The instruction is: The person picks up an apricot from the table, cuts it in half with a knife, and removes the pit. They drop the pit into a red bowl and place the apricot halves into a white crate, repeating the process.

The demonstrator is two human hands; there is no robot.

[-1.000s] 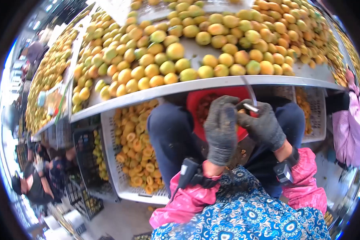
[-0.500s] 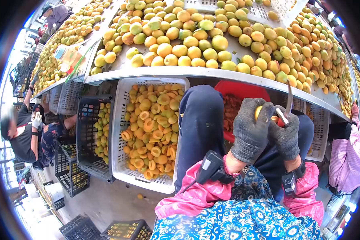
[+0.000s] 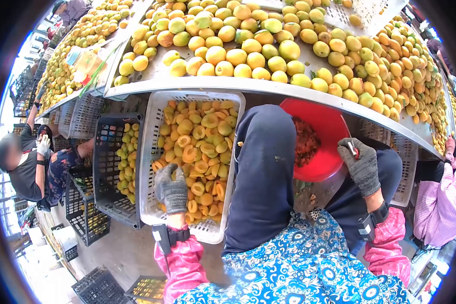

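Gloved hands at a metal-edged counter (image 3: 228, 83) heaped with whole yellow-green fruit (image 3: 256, 60). The left hand (image 3: 171, 190), fingers parted and thumb apart, lies over the left edge of a white perforated plastic crate (image 3: 235, 167); halved orange fruit (image 3: 201, 165) lies in the crate, just beside the fingertips (contact cannot be judged). The right hand (image 3: 361, 164), fingers curled around a small red-and-silver tool (image 3: 354, 150), overlaps the right rim of a round red plastic basin (image 3: 334, 152). Pale patches on the black wrist devices (image 3: 163, 238) are too small to read.
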